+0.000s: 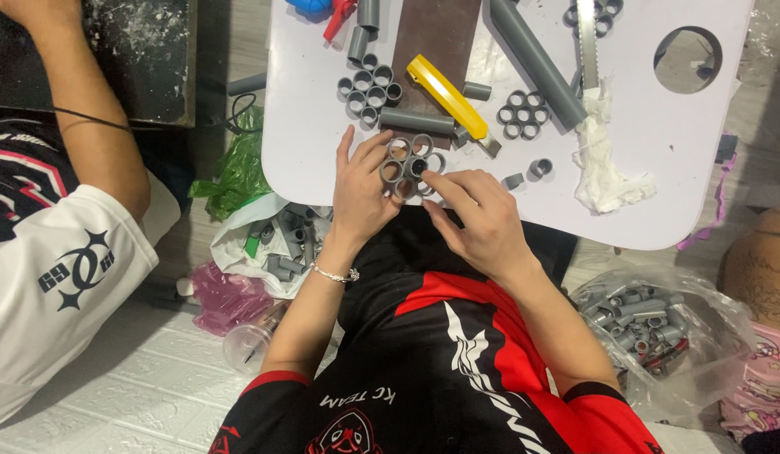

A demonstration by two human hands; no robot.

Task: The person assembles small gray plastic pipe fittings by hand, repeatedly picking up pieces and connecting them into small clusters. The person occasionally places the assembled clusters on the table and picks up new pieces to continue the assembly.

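- The left hand lies at the near edge of the table, fingers spread and curved around the left side of a flower-shaped cluster of grey pipe rings, touching it.
- The right hand comes in from the other side, its forefinger and thumb pinching the cluster's lower right rim.
- The cluster sits flat on the white table, near its front edge, between the two hands; its rings are short cuts of round plastic tube, joined side to side around a dark middle one.
- Just behind it lies a short grey tube, and past that a finished ring cluster of the same kind; another, smaller cluster sits to the right.
- A yellow-handled tool rests slantwise on a brown strip, beside a long grey pipe.
- A crumpled white cloth lies soft and ragged on the right part of the table, with a loose ring near it.
- On the floor, a clear plastic bag of grey tube pieces lies at the right; a second heap of them at the left.
- Another person's arm shows at far left.
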